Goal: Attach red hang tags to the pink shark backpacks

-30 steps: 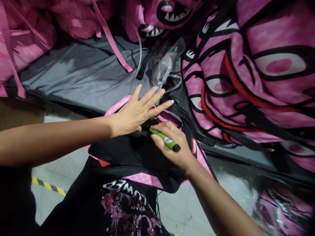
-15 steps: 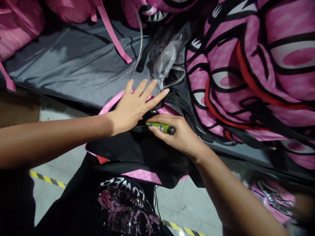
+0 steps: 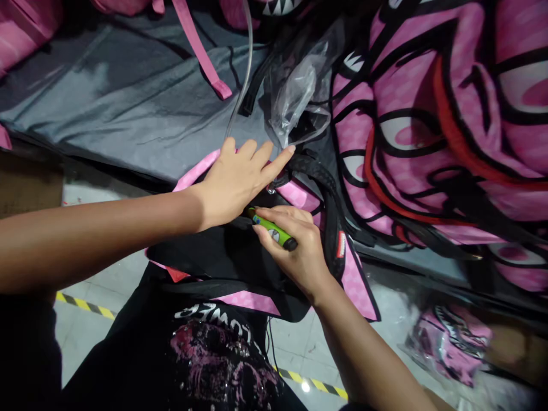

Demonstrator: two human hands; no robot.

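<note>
Steer the slim, green, black-ended cylindrical marker [image 3: 270,228], clamped in fingers of the right hand [image 3: 306,251], lightly along the black-and-pink fabric bag [image 3: 201,248] beneath, bracing it taut just ahead with parted fingers of the left hand [image 3: 233,185].

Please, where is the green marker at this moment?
In the head view, the green marker is near the centre, held in the right hand, beside the left hand.
</note>
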